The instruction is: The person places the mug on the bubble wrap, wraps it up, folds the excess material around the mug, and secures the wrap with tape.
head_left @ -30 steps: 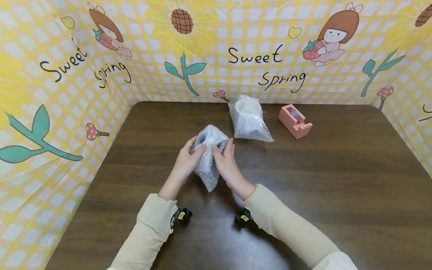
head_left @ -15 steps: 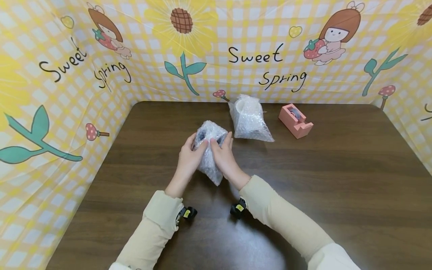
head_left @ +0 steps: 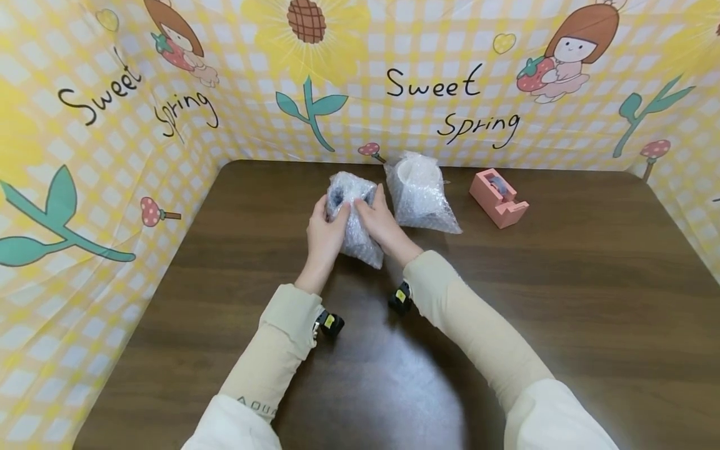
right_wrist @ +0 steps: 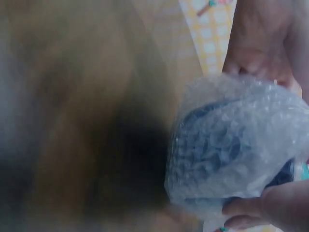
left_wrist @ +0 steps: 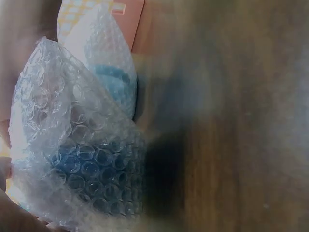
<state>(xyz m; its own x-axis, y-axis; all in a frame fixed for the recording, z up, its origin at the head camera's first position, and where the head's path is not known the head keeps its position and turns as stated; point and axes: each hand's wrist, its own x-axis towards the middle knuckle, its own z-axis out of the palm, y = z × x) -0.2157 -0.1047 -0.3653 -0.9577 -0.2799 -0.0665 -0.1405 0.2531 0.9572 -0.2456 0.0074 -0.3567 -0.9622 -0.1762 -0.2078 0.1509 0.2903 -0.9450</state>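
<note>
Both hands grip a bubble-wrapped bundle (head_left: 361, 240) from its two sides, thumbs on top of the wrap. My left hand (head_left: 326, 237) is on its left side, my right hand (head_left: 387, 226) on its right. Through the clear bubble wrap (left_wrist: 43, 101) a dark blue object shows; its kind is veiled by the plastic. In the right wrist view, fingers of the right hand (right_wrist: 275, 208) press the wrap (right_wrist: 227, 140) at lower right, and the left hand (right_wrist: 260, 43) appears above it. Close to the right fingertips stands a second bubble-wrapped bundle (head_left: 424, 197) with a white round rim inside.
A pink tape dispenser (head_left: 499, 199) with a roll in it stands right of the second bundle. The brown wooden table (head_left: 562, 300) ends at a yellow checked cloth (head_left: 236, 112) at the back and sides.
Both hands have carried the held bundle away from the body, toward the back edge and beside the second bundle. The head view has tilted slightly down. The tape dispenser stays in place.
</note>
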